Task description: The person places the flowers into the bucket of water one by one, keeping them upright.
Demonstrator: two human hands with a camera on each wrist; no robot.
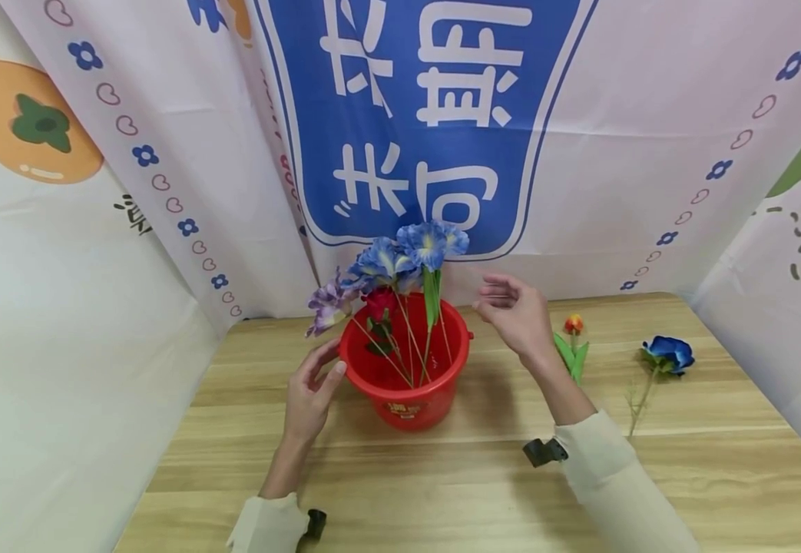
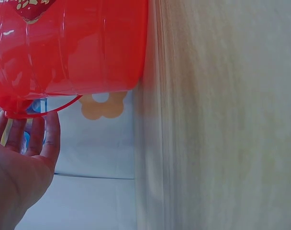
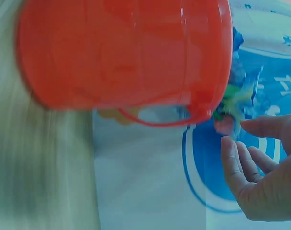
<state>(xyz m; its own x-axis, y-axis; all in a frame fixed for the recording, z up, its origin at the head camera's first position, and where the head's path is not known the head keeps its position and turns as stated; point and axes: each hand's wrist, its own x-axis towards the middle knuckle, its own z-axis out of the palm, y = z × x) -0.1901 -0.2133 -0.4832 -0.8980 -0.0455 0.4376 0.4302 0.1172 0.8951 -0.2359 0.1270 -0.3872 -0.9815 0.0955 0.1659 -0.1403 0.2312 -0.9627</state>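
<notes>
A red bucket (image 1: pixel 414 415) stands upright on the table, its thin red handle (image 2: pixel 64 106) hanging down behind it. Inside lean several artificial flowers: blue irises (image 1: pixel 381 261), a purple flower (image 1: pixel 331 304) drooping over the left rim, and a red rose (image 1: pixel 380 303). My left hand (image 1: pixel 312 399) touches the bucket's left side near the rim, its fingers fairly straight beside the handle's mount. To the right of the bucket, my right hand (image 1: pixel 516 316) is held in the air, apart from it, fingers loosely bent with nothing between them.
An orange-red tulip (image 1: pixel 574 326) with green leaves lies on the wooden table (image 1: pixel 400 491) beyond my right forearm. Farther right lies a blue flower (image 1: pixel 670 355) on a thin stem. Printed cloth (image 1: pixel 580 215) hangs behind the table and along its sides.
</notes>
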